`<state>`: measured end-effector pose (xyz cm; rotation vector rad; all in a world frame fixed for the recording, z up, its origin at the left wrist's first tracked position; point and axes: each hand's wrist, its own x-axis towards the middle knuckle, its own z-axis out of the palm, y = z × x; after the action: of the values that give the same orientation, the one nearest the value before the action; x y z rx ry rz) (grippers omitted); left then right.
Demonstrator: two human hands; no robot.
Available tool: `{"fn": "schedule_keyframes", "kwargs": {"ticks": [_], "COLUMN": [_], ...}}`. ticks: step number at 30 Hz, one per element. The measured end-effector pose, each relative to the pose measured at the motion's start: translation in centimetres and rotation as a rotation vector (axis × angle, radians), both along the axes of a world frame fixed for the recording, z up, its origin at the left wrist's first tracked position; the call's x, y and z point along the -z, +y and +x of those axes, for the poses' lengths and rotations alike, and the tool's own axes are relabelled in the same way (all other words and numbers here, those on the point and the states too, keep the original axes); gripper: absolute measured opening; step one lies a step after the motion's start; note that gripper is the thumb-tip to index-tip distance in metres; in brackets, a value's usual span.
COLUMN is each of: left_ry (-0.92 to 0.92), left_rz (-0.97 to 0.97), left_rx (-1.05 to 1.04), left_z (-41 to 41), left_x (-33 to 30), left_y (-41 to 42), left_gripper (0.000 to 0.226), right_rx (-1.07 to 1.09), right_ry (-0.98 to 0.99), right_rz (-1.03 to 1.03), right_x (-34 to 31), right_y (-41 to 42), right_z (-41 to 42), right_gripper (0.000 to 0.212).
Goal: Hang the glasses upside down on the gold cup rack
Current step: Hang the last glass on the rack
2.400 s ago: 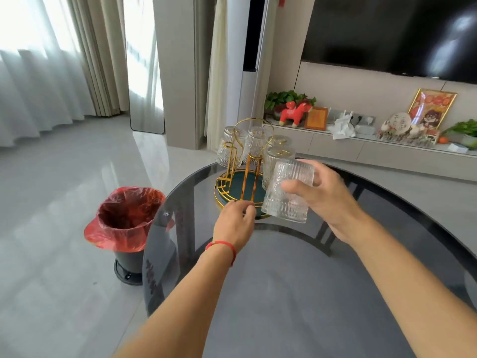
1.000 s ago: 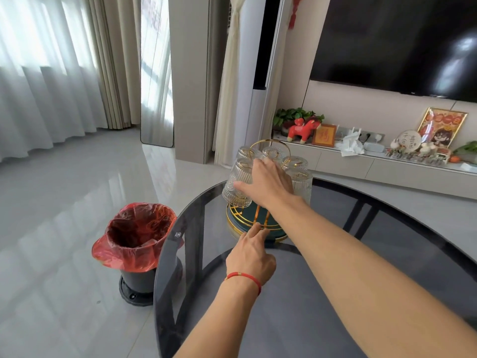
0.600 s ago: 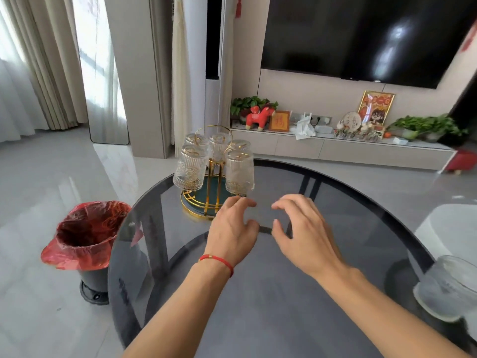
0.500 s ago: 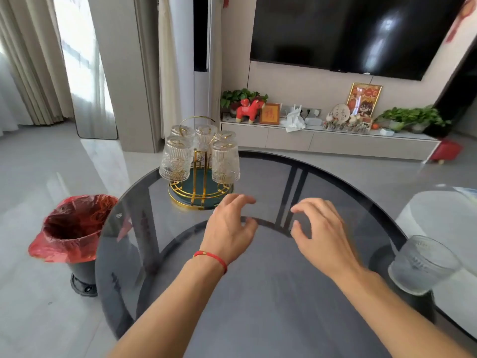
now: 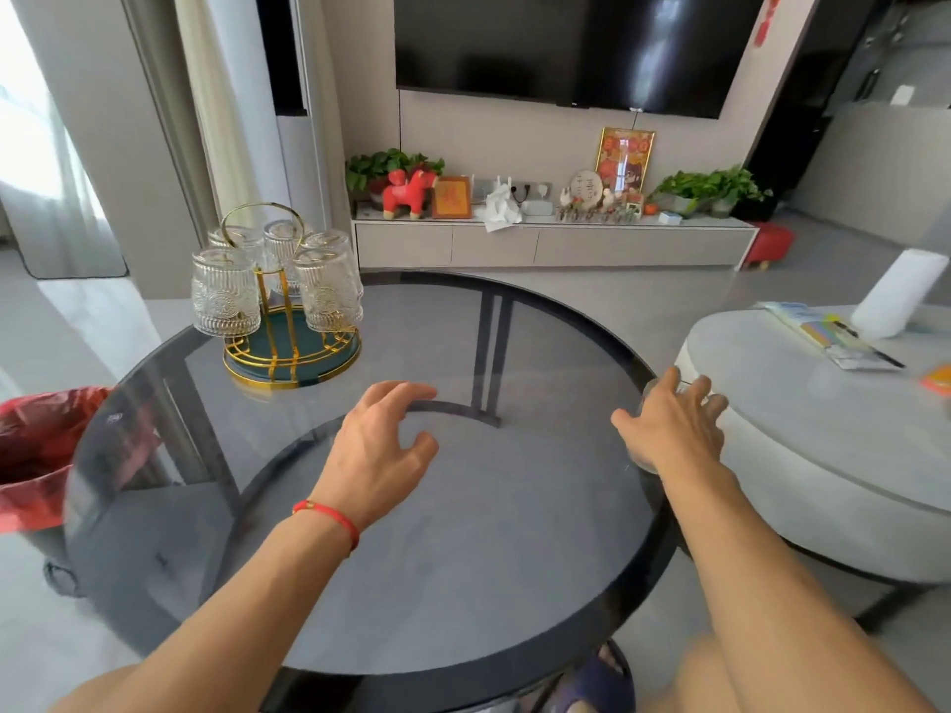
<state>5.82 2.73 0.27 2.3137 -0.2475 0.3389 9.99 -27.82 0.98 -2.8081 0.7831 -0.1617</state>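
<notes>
Right hand (image 5: 669,429) reaches over the last glass (image 5: 649,391) at the surface's (image 5: 489,506) right edge, fingers spread, grip not yet closed. Left hand (image 5: 381,445) hovers open. Five glasses hang on the gold cup rack (image 5: 288,347). Risk: a clumsy nudge tips that glass off the rim.

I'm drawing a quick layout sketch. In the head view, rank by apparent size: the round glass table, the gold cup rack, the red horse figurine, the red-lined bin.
1. round glass table
2. red-lined bin, though cut off by the frame
3. gold cup rack
4. red horse figurine, though it stands farthest away
</notes>
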Motion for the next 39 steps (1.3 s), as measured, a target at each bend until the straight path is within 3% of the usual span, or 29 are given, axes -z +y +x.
{"fn": "schedule_keyframes", "kwargs": {"ticks": [4, 6, 10, 12, 16, 18, 20, 24, 28, 32, 35, 39], "left_ry": [0.048, 0.077, 0.17, 0.316, 0.785, 0.791, 0.714, 0.542, 0.397, 0.305, 0.256, 0.094], "left_rz": [0.014, 0.009, -0.092, -0.279, -0.915, -1.084, -1.138, -1.068, -0.916, -0.875, -0.842, -0.362], "left_rx": [0.0, 0.018, 0.034, 0.032, 0.057, 0.023, -0.077, -0.215, -0.214, -0.202, -0.337, -0.422], "left_z": [0.1, 0.1, 0.3, 0.3, 0.1, 0.9, 1.8, 3.7, 4.4, 5.7, 7.2, 8.7], "left_x": [0.1, 0.2, 0.1, 0.0, -0.9, -1.0, -1.1, -1.0, -1.6, -1.9, -2.2, 1.1], "left_y": [-0.7, -0.9, -1.1, -1.5, -2.3, -1.8, -0.4, 2.8, 4.5, 5.7, 7.8, 11.0], "left_gripper": [0.045, 0.044, 0.039, 0.04, 0.052, 0.049, 0.043, 0.051, 0.06, 0.049, 0.055, 0.067], "right_rx": [-0.011, -0.075, -0.255, -0.295, -0.352, -0.376, -0.397, -0.655, -0.8, -0.751, -0.712, -0.741], "right_ry": [-0.065, -0.115, -0.313, -0.355, -0.235, -0.196, -0.174, -0.045, -0.028, -0.166, -0.276, -0.396], "right_rz": [-0.071, -0.026, 0.314, 0.663, 1.235, 1.343, 1.267, 0.903, 0.741, 0.699, 0.717, 0.855], "right_x": [-0.1, -0.3, -0.9, -1.2, -0.1, 0.4, 0.9, 0.9, 0.2, -0.4, -1.7, -4.8], "right_y": [-0.5, -0.4, 1.9, 4.0, 9.0, 11.2, 13.1, 15.9, 19.6, 22.0, 23.4, 26.3], "right_z": [0.4, 0.3, -0.6, -0.9, -0.3, -0.2, 0.1, 0.1, 0.6, 2.3, 3.9, 6.8], "right_gripper": [0.057, 0.061, 0.069, 0.065, 0.065, 0.068, 0.071, 0.076, 0.079, 0.087, 0.072, 0.075]}}
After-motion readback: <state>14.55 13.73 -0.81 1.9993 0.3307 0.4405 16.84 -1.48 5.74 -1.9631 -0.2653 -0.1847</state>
